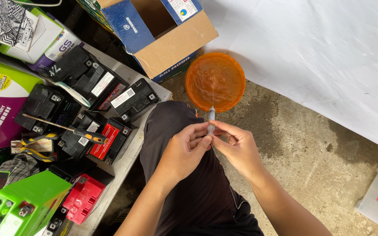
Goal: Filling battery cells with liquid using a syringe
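Both my hands meet over my dark-trousered knee and grip a small clear syringe [211, 117]. My left hand [184, 150] pinches its lower end from the left, my right hand [237, 146] holds it from the right. The syringe tip points away from me toward an orange bowl [215, 81] of liquid on the concrete floor, and a thin stream runs from the tip into the bowl.
Several black motorcycle batteries [88, 78] cover a low grey board on the left, with a screwdriver [66, 128], pliers [33, 146] and a green battery [20, 203]. An open cardboard box [171, 43] stands behind the bowl. A white sheet [320, 57] lies at the right.
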